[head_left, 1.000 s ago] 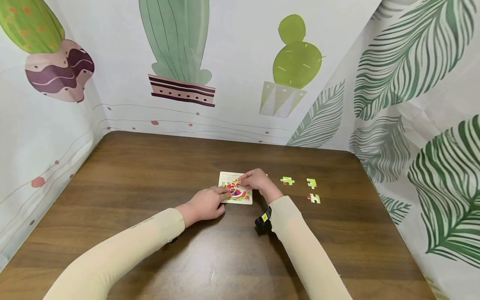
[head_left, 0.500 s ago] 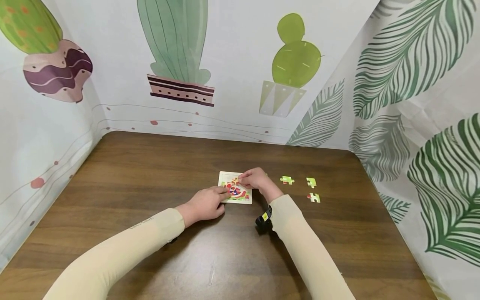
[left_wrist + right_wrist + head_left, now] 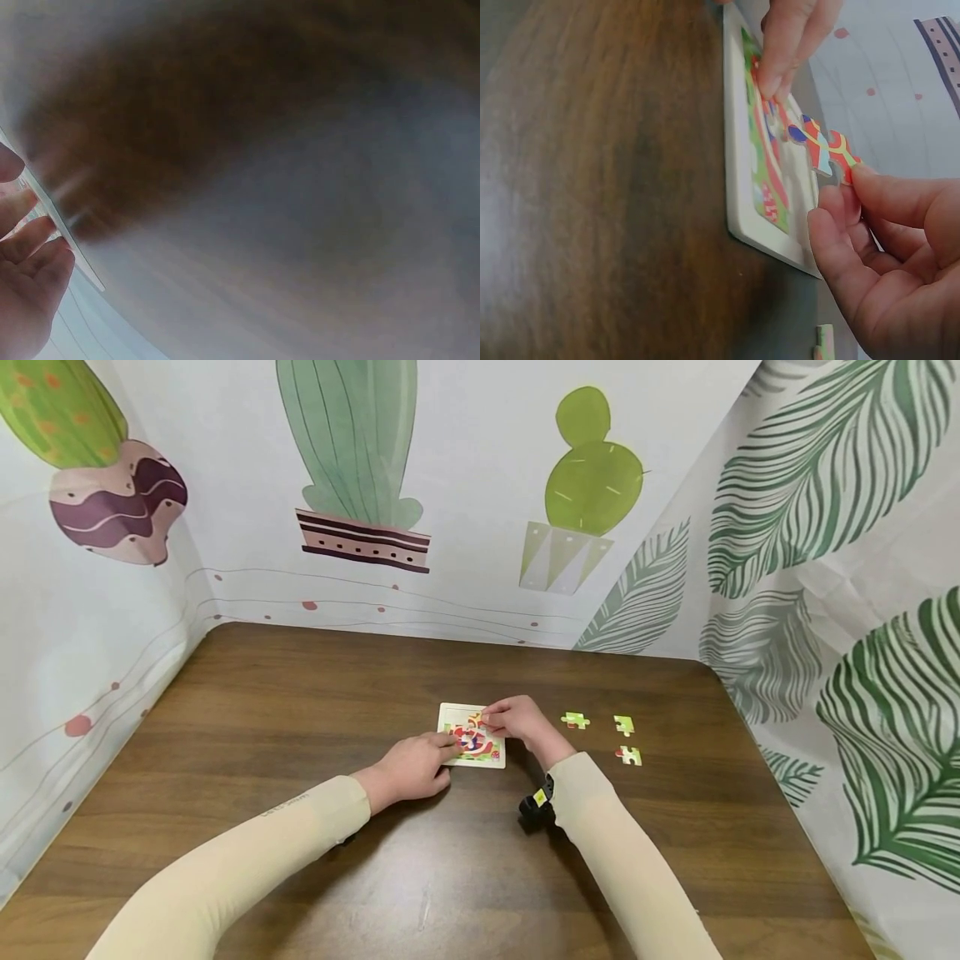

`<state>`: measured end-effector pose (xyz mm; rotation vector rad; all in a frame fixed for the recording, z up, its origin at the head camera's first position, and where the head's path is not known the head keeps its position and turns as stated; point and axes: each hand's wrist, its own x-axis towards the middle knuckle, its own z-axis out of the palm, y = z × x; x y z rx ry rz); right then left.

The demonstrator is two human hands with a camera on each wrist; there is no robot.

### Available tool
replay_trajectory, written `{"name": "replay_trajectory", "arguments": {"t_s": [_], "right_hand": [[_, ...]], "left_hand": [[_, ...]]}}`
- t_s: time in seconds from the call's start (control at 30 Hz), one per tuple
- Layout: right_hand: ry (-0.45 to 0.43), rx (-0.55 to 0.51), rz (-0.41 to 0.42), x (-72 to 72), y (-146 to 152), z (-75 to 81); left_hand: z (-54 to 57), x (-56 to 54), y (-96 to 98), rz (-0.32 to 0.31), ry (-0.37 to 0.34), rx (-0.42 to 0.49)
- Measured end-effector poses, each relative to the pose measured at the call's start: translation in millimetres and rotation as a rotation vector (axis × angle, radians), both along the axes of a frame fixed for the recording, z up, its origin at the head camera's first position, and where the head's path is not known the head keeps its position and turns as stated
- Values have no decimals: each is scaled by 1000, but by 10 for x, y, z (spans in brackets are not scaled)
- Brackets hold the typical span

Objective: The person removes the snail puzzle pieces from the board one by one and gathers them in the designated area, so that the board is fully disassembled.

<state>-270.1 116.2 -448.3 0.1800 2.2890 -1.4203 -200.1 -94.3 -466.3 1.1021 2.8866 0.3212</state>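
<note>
The right hand (image 3: 519, 718) pinches a multicoloured jigsaw piece (image 3: 826, 146), tilted over the puzzle tray (image 3: 459, 712). The left hand (image 3: 408, 768) presses extended fingers on the assembled section (image 3: 474, 743) near the tray's left edge. Wooden tabletop (image 3: 337, 693) separates the tray from three loose pieces (image 3: 630, 756).

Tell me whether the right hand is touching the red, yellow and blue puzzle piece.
Touching. The right wrist view shows the right hand pinching the piece by one end, with no gap between them.
</note>
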Motion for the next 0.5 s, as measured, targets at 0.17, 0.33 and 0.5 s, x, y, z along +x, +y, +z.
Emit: {"name": "replay_trajectory", "arguments": {"t_s": [0.17,0.33,0.5], "right_hand": [[20,-47,-13,39,86,18],[28,-122,-43,100,212,16],[26,-172,-61,139,353,-11]], "left_hand": [[-5,4,0,5,-8,3],[4,16,1,5,10,6],[1,24,-6,6,27,6]]}}
